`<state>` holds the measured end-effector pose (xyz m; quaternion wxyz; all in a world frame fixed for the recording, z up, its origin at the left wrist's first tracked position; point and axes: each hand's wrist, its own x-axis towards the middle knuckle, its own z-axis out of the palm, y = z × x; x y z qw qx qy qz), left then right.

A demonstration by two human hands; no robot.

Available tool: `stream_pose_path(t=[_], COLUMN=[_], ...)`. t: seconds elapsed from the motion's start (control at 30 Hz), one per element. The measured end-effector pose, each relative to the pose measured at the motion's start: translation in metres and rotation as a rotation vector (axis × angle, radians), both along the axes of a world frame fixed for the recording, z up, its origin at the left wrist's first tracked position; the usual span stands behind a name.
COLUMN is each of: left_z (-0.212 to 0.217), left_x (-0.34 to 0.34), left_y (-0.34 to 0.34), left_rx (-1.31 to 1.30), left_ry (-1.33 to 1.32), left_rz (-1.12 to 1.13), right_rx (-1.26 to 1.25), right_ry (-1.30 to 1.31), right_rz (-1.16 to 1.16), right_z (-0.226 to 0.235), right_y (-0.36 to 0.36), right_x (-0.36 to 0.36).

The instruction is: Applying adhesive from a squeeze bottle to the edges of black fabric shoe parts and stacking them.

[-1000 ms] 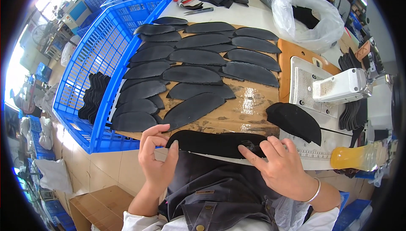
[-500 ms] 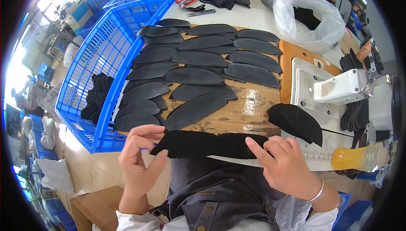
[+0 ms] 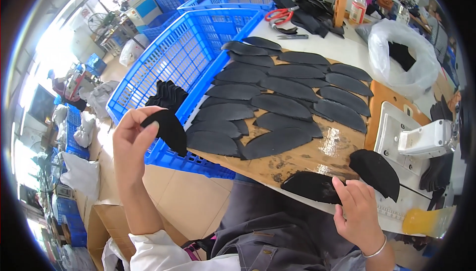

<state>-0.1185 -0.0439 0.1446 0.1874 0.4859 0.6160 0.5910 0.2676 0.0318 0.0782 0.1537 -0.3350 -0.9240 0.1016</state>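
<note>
beside the blue plastic crate point(image 3: 183, 67), the left hand point(image 3: 130, 144) pinches a black half-moon fabric piece point(image 3: 166, 129) between thumb and fingers, the right hand point(image 3: 358, 211) presses spread fingers on another black piece point(image 3: 312, 186) at the board edge, which could slide off.

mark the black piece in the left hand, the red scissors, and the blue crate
black piece point(image 3: 171, 129), head view, middle of its flat face
red scissors point(image 3: 278, 14), head view, on the handles
blue crate point(image 3: 184, 161), head view, near rim
</note>
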Motion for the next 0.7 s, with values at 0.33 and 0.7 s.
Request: stream_pose_path(t=[0.33,0.7], left_z=[0.005,-0.006], left_x=[-0.075,-0.087], left_y=[0.05,0.163], left_rx=[0.012,0.136], left_ry=[0.044,0.677], left_rz=[0.168,0.334], right_rx=[0.033,0.039], right_ry=[0.038,0.051], right_rz=[0.007,-0.01], right_z=[-0.004,-0.003], right_y=[0.001,-0.001], right_x=[0.001,0.003])
